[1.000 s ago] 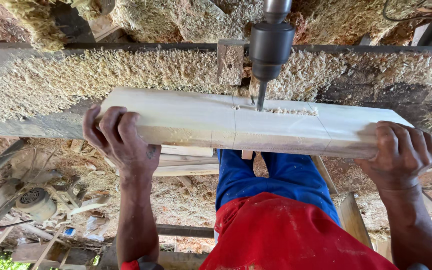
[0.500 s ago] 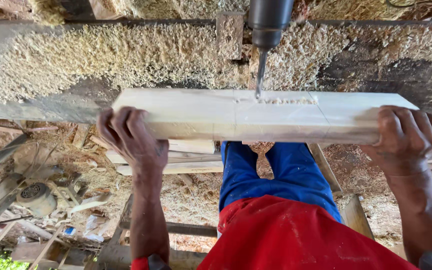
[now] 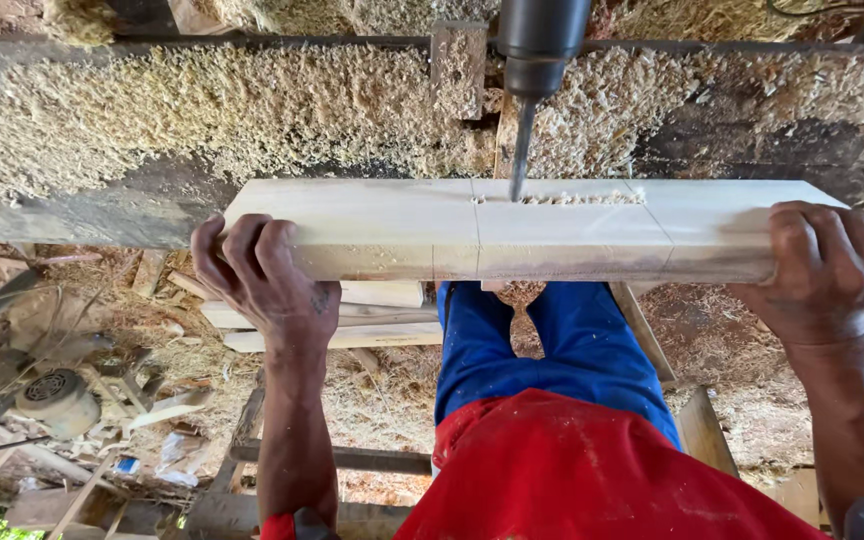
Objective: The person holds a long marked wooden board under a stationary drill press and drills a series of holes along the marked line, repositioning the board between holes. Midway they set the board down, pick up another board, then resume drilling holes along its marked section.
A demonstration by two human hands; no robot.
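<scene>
a pale wooden beam (image 3: 552,235) is laid lengthwise across the middle of the frame, on the near edge of a worktop (image 3: 72,210) that is covered with sawdust and shavings (image 3: 212,110). the beam is gripped near its left end by the left hand (image 3: 267,280), with the fingers (image 3: 252,245) curled over the near upper edge and closed on the wood. the right end is held by the right hand (image 3: 827,270), with its fingers wrapped over the end corner and likewise closed on the beam. pencil lines are seen drawn across the top and front faces of the beam. between these lines, in the upper centre of the frame, a row of shallow drilled holes with loose chips (image 3: 577,198) is visible on the top face. a dark drill chuck (image 3: 542,45) is positioned at the top centre of the frame, and its bit (image 3: 522,150) is set upright with the tip touching the beam at the left end of the drilled row. below the beam, blue trousers (image 3: 552,350) and a red garment (image 3: 592,470) are seen in the lower centre. a grey electric motor (image 3: 52,395) and scrap wood lie on the floor in the lower left of the frame.
</scene>
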